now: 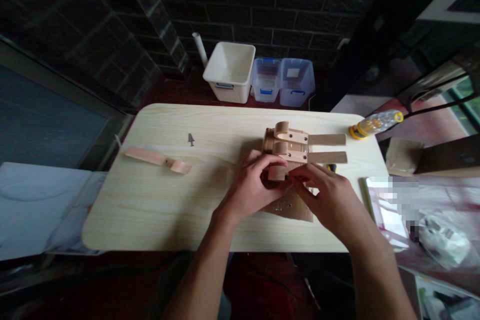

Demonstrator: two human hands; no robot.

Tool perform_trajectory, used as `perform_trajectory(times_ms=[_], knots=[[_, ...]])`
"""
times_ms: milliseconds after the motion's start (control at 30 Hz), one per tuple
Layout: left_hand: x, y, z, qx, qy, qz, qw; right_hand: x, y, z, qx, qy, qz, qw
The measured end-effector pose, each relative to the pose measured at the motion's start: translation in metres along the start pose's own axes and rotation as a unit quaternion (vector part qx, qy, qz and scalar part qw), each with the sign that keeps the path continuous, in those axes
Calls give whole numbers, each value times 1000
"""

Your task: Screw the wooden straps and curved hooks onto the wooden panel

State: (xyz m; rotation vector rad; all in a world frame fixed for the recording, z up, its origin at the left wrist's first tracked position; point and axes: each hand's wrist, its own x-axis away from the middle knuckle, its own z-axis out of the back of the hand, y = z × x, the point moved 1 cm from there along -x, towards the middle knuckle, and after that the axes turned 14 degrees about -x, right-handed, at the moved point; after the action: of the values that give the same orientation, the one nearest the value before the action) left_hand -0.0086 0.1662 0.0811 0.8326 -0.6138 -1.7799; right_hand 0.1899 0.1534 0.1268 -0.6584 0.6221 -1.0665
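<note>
A curved wooden hook piece (pixel 276 173) stands between the thumb and fingers of my left hand (pixel 250 180), which closes round it. Beside that piece, the fingertips of my right hand (pixel 322 185) pinch together; whatever is in them is too small to make out. Two similar wooden hook pieces (pixel 296 136) with flat arms and dark screw heads lie just beyond, on a brown block or board (pixel 296 210) that shows below my hands. At the left of the table lies a loose wooden hook piece (pixel 146 155). Several dark screws (pixel 191 139) rest near it.
The pale wooden table (pixel 210 230) has a clear and yellow bottle-like container (pixel 375 124) at its far right corner. A small yellow and black object (pixel 331 167) is partly behind my right hand. Beyond the table stand a cream bin (pixel 230 72) and two clear plastic boxes (pixel 297 81).
</note>
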Motion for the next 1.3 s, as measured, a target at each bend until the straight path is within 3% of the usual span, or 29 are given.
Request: perform_trajectory(times_ms=[400, 1300], knots=[[4, -10, 0, -7, -44, 13, 999, -1, 1, -4, 53, -14, -4, 999], [3, -13, 3, -14, -51, -2, 999, -4, -5, -8, 79, -19, 47, 996]])
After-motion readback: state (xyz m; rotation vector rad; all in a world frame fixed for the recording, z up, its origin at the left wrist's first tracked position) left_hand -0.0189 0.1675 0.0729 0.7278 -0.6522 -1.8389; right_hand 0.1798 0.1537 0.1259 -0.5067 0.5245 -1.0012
